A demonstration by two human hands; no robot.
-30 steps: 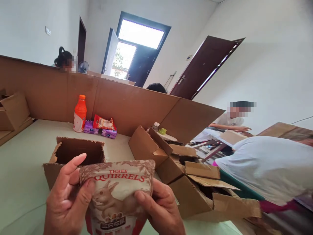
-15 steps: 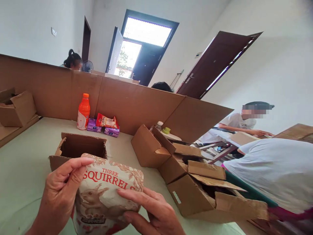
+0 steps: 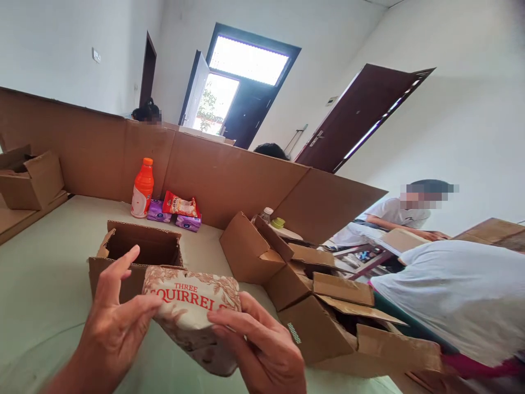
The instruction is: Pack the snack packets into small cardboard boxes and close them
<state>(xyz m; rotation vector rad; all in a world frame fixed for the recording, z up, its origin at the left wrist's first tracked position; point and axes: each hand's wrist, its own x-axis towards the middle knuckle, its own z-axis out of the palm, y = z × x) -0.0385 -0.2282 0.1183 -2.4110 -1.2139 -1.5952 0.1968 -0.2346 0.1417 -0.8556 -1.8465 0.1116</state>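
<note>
Right up close, lower middle of the frame: the right hand (image 3: 268,350) pinches the snack pouch (image 3: 192,314) by its right side, thumb and finger on the printed face. The left hand (image 3: 109,323) has its thumb at the pouch's left corner, index finger raised high; whether its folded fingers grip, I cannot tell. The pouch is tilted above the table (image 3: 45,268), so a loose left corner could let it swing or slip, I'd judge. Just behind, the open box (image 3: 143,239) has ragged rims that could snag the pouch or that raised finger. Room? Plenty of bare cloth at left; on the right, cartons (image 3: 315,334) with splayed flaps crowd the right elbow's side. Farther back, the orange bottle (image 3: 142,189) and purple packs (image 3: 188,221) line the cardboard screen (image 3: 229,180), which closes off the far edge.
</note>
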